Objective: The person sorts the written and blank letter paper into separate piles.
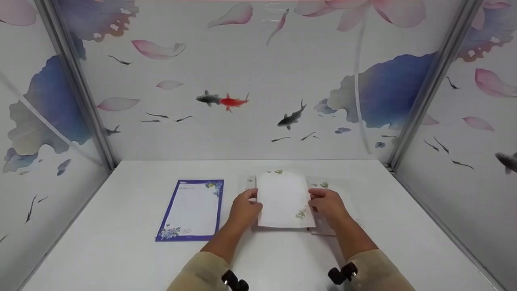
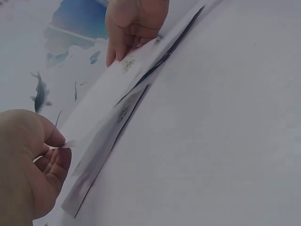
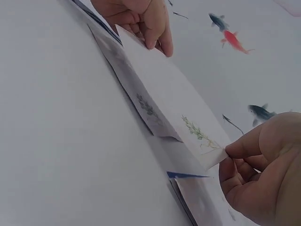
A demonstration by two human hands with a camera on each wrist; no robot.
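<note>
A white sheet of paper [image 1: 282, 198] with small printed flowers is held up at its two side edges. My left hand [image 1: 244, 208] pinches the left edge between thumb and fingers. On the opposite edge, my right hand [image 1: 329, 206] pinches the paper; the right wrist view shows its thumb and forefinger at a corner beside a printed green sprig [image 3: 200, 132]. Below the held sheet lie more flower-printed papers [image 1: 335, 192], partly covered by it. In the left wrist view, a lower sheet [image 2: 101, 155] slants beneath the raised one.
A writing pad [image 1: 198, 210] with a purple border and blue flowers lies on the white table [image 1: 109, 226], left of the hands. Walls printed with fish and petals [image 1: 258, 133] enclose the table at the back and both sides.
</note>
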